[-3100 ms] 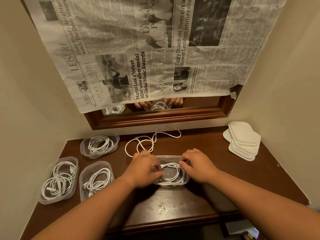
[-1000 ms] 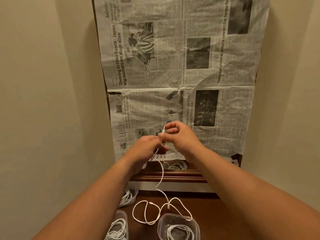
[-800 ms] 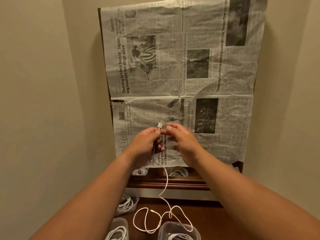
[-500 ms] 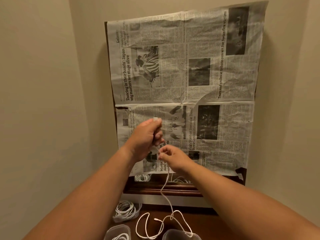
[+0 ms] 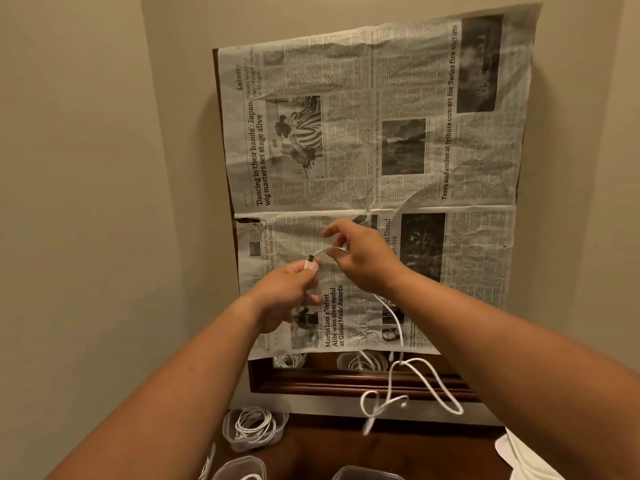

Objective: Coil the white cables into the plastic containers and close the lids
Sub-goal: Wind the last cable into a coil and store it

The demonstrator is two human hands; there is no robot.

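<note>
My left grip (image 5: 287, 289) is clamped on the cable (image 5: 398, 323) just behind its plug (image 5: 310, 263), thumb and fingers pinched round it. My right grip (image 5: 363, 258) has come up from under the left one to just beside and above it. It pinches the cable a short way along, so a small arc now runs between the two grips, which I take for the first turn of a coil.

Half a second ago the slack lay in loops on the tabletop (image 5: 415, 445). Now it hangs below my right grip and seems lifted clear, its far end dangling loose.

I judge the winding has only begun — none of this cable is in a container yet. The containers in view sit well below both grips and stand open, and the far one (image 5: 254, 427) holds a coil. The lids (image 5: 519, 459) lie low, to the right of my right grip.
</note>
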